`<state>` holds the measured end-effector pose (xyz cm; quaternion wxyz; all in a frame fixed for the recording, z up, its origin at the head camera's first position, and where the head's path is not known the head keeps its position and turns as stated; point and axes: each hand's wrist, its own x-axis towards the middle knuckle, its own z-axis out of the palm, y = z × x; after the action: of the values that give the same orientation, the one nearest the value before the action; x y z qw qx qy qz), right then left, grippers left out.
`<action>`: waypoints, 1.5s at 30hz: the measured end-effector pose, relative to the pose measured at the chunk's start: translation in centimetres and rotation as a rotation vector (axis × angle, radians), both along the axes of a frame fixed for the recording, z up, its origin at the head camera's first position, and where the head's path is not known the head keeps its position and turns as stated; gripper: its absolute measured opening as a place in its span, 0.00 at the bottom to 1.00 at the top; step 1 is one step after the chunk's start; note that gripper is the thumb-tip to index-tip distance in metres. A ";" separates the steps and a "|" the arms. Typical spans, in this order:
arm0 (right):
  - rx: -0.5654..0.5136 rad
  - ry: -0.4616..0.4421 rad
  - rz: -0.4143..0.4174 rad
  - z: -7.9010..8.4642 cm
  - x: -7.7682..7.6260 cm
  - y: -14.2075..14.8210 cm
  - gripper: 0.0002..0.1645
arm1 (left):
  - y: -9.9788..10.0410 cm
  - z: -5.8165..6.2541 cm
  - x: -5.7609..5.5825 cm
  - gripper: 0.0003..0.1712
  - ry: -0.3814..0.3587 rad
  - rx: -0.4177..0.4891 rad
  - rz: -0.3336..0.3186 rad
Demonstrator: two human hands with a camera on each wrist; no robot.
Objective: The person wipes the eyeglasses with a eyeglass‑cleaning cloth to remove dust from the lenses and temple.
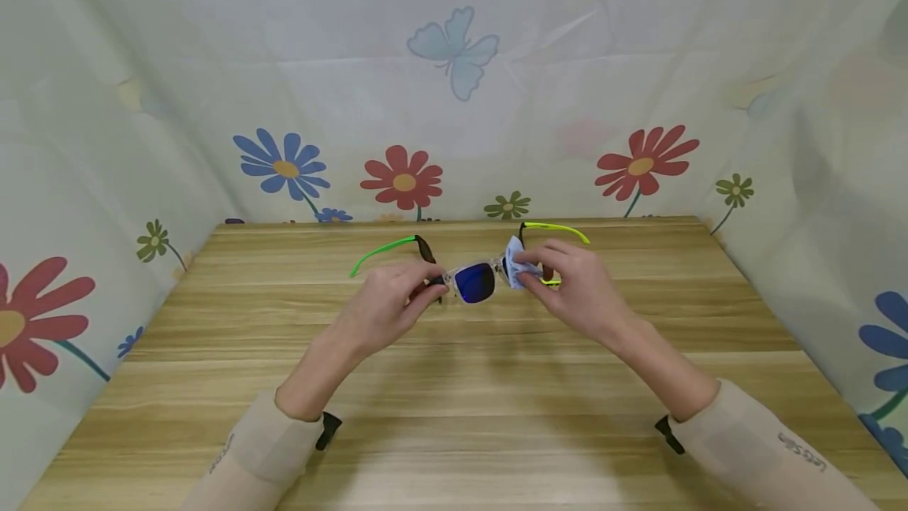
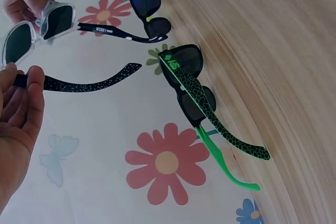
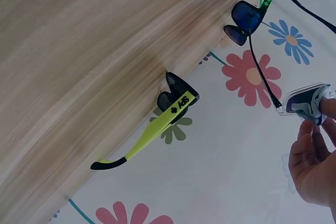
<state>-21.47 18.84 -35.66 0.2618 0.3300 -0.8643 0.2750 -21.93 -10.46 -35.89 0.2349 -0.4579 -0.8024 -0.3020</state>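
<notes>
A pair of clear-framed sunglasses [image 1: 475, 283] with dark blue lenses is held above the table between both hands. My left hand [image 1: 386, 298] pinches it near the hinge of one black temple, whose white speckles show on the temple arm [image 2: 94, 85] in the left wrist view. My right hand [image 1: 578, 282] pinches a light blue cleaning cloth [image 1: 521, 259] folded around the other lens. In the right wrist view, thumb and fingers press the cloth [image 3: 316, 100] against that lens from both sides. Both temples are unfolded and point away from me.
Behind the held pair, black sunglasses with green temples [image 1: 383, 247] lie on the wooden table [image 1: 454, 416] at left. Black sunglasses with yellow temples [image 3: 160, 124] lie at right, partly hidden by the right hand in the head view. A flower-printed curtain [image 1: 319, 85] surrounds the table.
</notes>
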 end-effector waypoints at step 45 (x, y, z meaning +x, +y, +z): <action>-0.039 -0.022 0.020 -1.1 -0.5 0.3 0.13 | 0.2 -0.4 -0.5 0.09 0.002 -0.015 -0.063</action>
<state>-22.01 19.14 -36.75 0.2561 0.3302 -0.8582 0.2980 -22.42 -10.21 -36.25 0.2224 -0.4851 -0.7896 -0.3030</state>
